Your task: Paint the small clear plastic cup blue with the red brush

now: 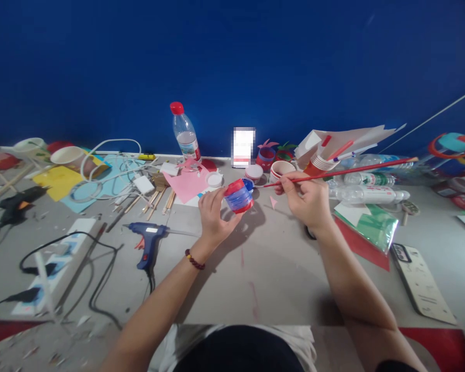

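Near the middle of the view, my left hand (215,219) grips a small red cup painted blue around its middle (238,196), held tilted above the table. My right hand (308,199) pinches a long red paintbrush (356,169), its handle pointing up to the right. The brush tip is at a small pot of blue paint (248,184), just behind the painted cup. A pink-white round lid (253,172) and a white paper cup (282,169) stand behind the hands. A small white round lid (214,179) lies on paper beyond my left fingers.
On the left are a blue glue gun (149,240), a power strip (58,268), cables and wooden sticks (155,201). A red-capped bottle (186,137) stands at the back. Plastic bottles (372,195), a green packet (375,227) and a phone (424,284) lie right.
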### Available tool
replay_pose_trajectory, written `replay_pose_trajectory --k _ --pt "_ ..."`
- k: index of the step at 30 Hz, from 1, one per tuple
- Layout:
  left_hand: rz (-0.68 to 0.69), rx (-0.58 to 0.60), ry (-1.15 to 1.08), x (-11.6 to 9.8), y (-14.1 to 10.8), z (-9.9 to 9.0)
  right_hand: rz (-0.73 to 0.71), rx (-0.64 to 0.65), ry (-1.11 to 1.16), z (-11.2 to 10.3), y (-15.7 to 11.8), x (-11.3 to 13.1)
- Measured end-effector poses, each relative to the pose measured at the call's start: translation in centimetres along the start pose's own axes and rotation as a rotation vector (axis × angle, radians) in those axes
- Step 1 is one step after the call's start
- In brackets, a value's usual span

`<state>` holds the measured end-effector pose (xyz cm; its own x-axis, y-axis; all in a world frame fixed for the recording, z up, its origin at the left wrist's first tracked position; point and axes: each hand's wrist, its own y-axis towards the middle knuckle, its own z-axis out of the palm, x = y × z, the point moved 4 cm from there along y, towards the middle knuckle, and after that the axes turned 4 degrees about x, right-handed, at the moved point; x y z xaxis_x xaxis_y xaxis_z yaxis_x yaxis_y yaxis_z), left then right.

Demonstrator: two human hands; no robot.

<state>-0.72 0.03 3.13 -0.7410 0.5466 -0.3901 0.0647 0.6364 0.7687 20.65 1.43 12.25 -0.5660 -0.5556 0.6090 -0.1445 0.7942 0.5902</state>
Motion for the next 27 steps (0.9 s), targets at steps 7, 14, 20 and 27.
replay_pose_trajectory --k 7,14,20,27 --pt "-0.01 0.009 0.041 -0.1 0.1 0.1 -0.066 0.082 -0.027 1.1 -1.0 1.3" --pt "0.007 0.003 0.045 -0.5 0.2 0.1 -0.178 0.158 0.041 1.9 -1.8 4.3" --pt "0.016 0.005 0.043 -0.6 0.0 0.2 -0.204 0.142 0.057 2.2 -1.5 4.4" --pt "0.002 -0.006 0.064 -0.3 0.1 -0.1 -0.128 0.028 -0.021 0.8 -0.5 1.5"
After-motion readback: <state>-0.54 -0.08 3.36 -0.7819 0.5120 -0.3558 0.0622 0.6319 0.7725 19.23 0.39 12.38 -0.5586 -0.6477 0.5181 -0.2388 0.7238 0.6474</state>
